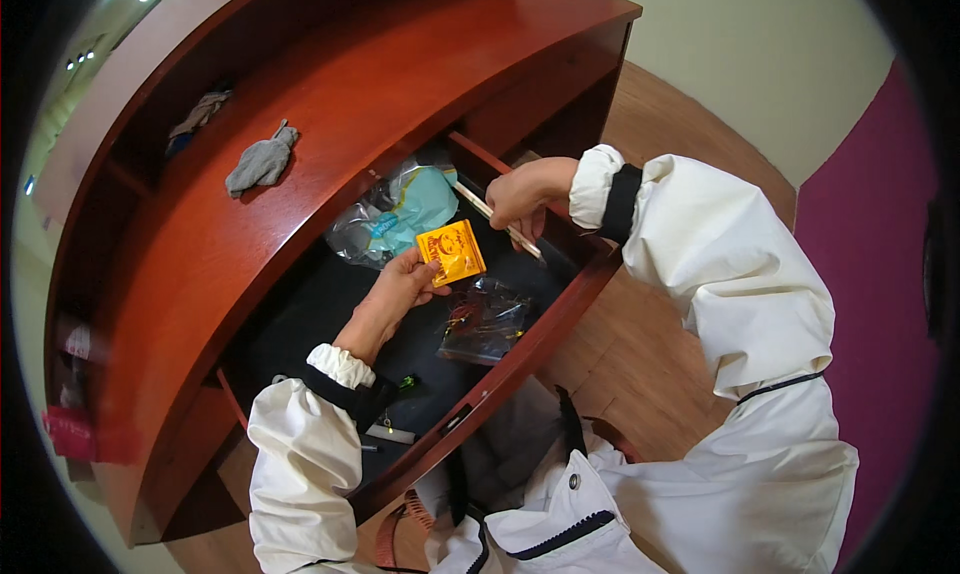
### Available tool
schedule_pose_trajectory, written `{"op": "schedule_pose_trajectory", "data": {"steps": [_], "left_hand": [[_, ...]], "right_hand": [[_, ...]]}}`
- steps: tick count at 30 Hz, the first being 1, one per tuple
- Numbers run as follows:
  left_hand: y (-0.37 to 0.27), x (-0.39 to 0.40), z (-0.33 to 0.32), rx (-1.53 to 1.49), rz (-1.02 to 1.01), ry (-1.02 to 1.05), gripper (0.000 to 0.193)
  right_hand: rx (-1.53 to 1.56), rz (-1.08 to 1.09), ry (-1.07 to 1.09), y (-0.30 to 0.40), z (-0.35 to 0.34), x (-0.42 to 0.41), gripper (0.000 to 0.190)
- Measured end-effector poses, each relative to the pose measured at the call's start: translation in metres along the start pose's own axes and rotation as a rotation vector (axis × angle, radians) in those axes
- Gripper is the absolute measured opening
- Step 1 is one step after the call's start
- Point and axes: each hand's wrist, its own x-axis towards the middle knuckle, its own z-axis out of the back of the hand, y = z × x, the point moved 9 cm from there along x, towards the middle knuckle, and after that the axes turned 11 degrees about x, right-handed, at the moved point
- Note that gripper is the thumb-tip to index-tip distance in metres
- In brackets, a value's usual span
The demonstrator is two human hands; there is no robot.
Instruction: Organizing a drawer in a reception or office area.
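My left hand (409,277) grips a small yellow-orange packet (452,253) by its edge, over an open drawer (517,349) with a dark bottom. To its right, my right hand (523,199) holds a thin pale stick or sticks, perhaps chopsticks (474,199), slanting down along the drawer's right side. Behind the packet lies a crumpled clear and turquoise plastic bag (416,202). A clear plastic pouch (484,326) with red and gold strands lies nearer the drawer front. A small green item (407,382) and a whitish strip (391,434) lie near my left sleeve.
The reddish-brown wooden desk (360,71) curves above the drawer, with a grey cloth item (262,160) on its top. Crumpled fabric (201,116) sits in the shelf behind. A pink object (71,431) stands at the far left. Cream and purple walls (870,289) rise at the right.
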Motion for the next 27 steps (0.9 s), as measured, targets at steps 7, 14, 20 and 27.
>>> {"op": "schedule_pose_trajectory", "data": {"steps": [7,14,20,27], "left_hand": [[-0.016,0.027,-0.024,0.141,-0.123,-0.014,0.018],[-0.013,0.043,-0.029,0.117,-0.008,-0.001,0.02],[-0.007,0.044,-0.02,-0.09,-0.039,-0.145,0.038],[-0.021,0.011,-0.03,0.844,-0.213,-0.083,0.044]], "right_hand": [[0.059,0.031,-0.173,-0.016,0.011,0.01,0.025],[-0.052,0.156,-0.258,-0.01,0.021,0.017,0.024],[-0.035,0.056,-0.289,-0.006,0.022,0.026,0.021],[-0.431,0.111,-0.566,0.023,0.028,0.065,0.027]]}}
